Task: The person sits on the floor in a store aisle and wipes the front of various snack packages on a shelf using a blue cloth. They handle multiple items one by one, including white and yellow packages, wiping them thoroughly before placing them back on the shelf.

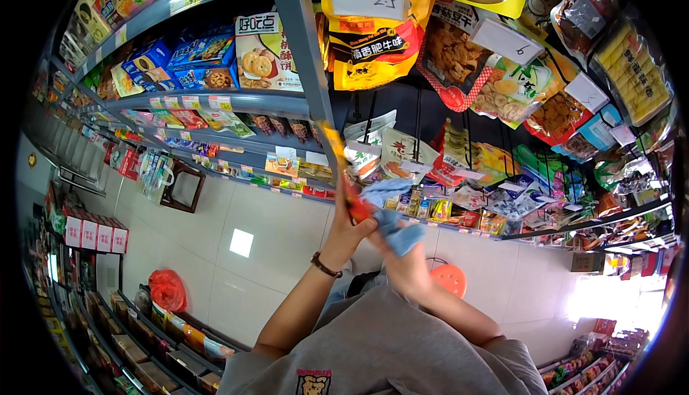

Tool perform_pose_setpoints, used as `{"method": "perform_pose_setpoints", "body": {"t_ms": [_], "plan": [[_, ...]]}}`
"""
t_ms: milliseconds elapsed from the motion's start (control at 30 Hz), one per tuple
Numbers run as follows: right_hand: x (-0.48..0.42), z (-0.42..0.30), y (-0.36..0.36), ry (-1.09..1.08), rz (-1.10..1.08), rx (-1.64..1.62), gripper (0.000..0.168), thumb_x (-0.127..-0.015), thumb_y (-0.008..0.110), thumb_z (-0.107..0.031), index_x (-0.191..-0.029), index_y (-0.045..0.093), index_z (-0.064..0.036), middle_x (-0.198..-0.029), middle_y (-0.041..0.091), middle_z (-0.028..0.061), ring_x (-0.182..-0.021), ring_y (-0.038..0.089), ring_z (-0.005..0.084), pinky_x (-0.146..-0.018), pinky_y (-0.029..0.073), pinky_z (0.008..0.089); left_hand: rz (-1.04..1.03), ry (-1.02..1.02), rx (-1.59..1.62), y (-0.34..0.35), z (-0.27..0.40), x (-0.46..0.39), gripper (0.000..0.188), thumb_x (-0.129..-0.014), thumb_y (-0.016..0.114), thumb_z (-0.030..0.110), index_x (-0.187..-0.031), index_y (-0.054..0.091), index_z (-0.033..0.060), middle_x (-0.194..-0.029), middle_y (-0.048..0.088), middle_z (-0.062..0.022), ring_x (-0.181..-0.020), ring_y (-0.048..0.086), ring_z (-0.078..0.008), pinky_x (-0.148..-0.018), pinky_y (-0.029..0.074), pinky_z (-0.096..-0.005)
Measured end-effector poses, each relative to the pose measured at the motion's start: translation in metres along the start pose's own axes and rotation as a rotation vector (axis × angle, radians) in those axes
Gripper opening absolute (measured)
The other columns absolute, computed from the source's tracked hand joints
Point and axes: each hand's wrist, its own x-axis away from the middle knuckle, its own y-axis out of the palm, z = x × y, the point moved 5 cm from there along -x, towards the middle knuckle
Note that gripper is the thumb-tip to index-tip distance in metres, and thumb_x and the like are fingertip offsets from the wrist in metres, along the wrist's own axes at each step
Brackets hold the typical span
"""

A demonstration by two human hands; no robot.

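Observation:
In front of my chest, my left hand grips a red and yellow packet, seen nearly edge-on and blurred. My right hand holds a light blue cloth against the packet's right side; its fingers are partly covered by the cloth. The packet's upper end stands before a grey shelf upright. Just beyond it, on the right, hang white snack bags. A yellow snack bag hangs higher up, behind a price tag.
Shelves on the left carry blue cookie packs and a biscuit bag. On the tiled floor are an orange-red stool, a dark wooden stool and a red plastic bag. Stacked cartons stand at the far left.

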Motion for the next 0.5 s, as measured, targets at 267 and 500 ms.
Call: {"method": "perform_pose_setpoints", "body": {"t_ms": [267, 500], "plan": [[-0.027, -0.059, 0.009, -0.580, -0.111, 0.597, 0.072, -0.062, 0.063, 0.004, -0.132, 0.049, -0.006, -0.145, 0.041, 0.0112, -0.138, 0.032, 0.0317, -0.109, 0.031, 0.0459, -0.189, -0.446, 0.774, -0.031, -0.066, 0.022, 0.067, -0.085, 0.061, 0.045, -0.135, 0.041, 0.0051, -0.127, 0.055, -0.0128, -0.111, 0.059, -0.0238, -0.093, 0.050, -0.0380], [-0.090, -0.014, -0.042, -0.283, -0.040, 0.448, 0.061, -0.070, 0.057, 0.003, -0.131, 0.050, -0.003, -0.134, 0.052, 0.0139, -0.130, 0.041, 0.0358, -0.105, 0.036, 0.0445, -0.393, -0.597, 0.744, -0.010, -0.043, 0.039, 0.064, -0.076, 0.065, 0.025, -0.131, 0.045, -0.0001, -0.125, 0.057, -0.0176, -0.112, 0.059, -0.0294, -0.095, 0.048, -0.0427]]}}
